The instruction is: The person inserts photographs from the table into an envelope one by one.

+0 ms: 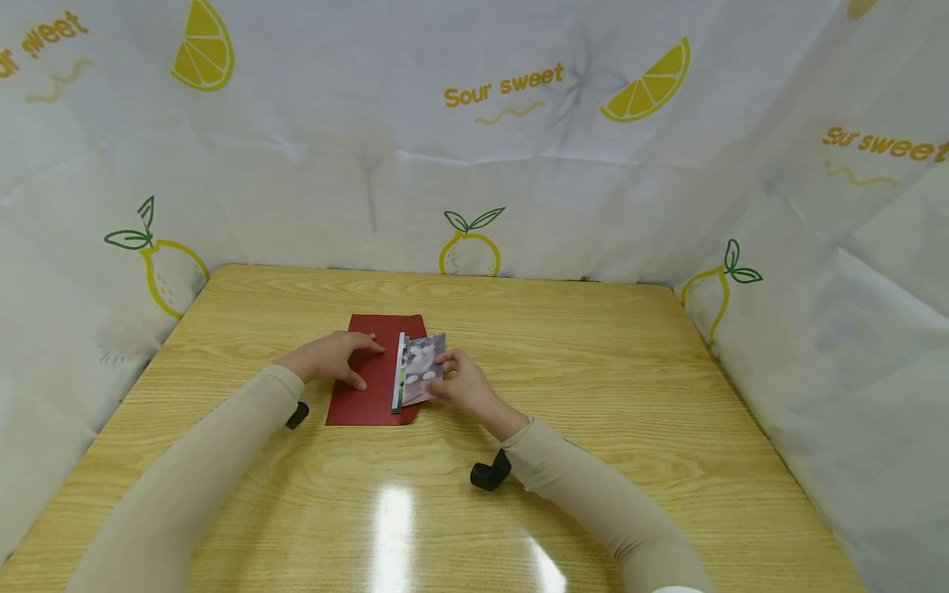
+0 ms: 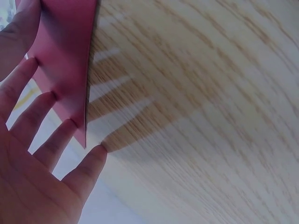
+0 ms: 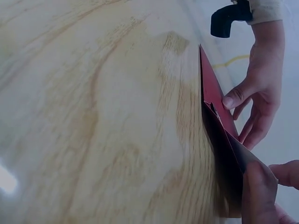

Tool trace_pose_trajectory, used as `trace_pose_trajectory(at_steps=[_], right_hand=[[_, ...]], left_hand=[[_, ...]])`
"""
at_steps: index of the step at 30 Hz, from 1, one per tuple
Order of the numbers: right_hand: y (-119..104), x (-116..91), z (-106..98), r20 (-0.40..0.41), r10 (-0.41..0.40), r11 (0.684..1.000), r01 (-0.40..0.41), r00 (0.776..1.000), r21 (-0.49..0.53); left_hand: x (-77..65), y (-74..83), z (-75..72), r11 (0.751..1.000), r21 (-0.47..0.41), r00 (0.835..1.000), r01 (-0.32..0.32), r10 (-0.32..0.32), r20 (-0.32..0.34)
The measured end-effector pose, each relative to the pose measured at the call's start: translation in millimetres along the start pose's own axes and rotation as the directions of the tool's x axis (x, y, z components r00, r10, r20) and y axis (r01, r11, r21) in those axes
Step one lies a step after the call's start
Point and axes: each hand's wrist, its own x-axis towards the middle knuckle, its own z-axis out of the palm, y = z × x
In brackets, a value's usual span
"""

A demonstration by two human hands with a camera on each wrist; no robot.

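A red envelope point(image 1: 376, 380) lies on the wooden table with its flap side to the right. My left hand point(image 1: 334, 356) rests on its left part, fingers spread and fingertips touching the red paper; the left wrist view shows the little finger past the envelope's edge. Printed picture cards point(image 1: 421, 372) sit at the envelope's right side, partly over the flap, their left edge showing a pale strip. My right hand point(image 1: 467, 387) pinches the cards' right edge between thumb and fingers. In the right wrist view the cards' dark underside point(image 3: 236, 151) is tilted up off the table.
The wooden table point(image 1: 593, 371) stretches out around the envelope. White cloth point(image 1: 334, 206) with lemon prints hangs behind it and at both sides. Black wrist-worn devices point(image 1: 489, 473) show below each forearm.
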Motion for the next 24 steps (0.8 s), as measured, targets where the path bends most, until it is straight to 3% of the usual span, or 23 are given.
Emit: trace_pose_trajectory(at_steps=[4, 9, 24], right_hand=[[0.8, 2.1, -4.7, -0.056, -0.029, 0.997, 0.025, 0.998, -0.077], [3.1, 8.2, -8.8, -0.086, -0.033, 0.999, 0.029, 0.996, -0.043], [-5.5, 15.6, 0.3, -0.068, 0.011, 1.000, -0.009, 0.998, 0.019]], left_hand=[[0.5, -0.2, 0.5, 1.000, -0.007, 1.000, -0.002, 0.002, 0.000], [0.7, -0.5, 0.8, 1.000, -0.001, 1.000, 0.005, -0.005, 0.001], [0.3, -0.3, 0.2, 1.000, 0.014, 1.000, -0.018, 0.018, -0.003]])
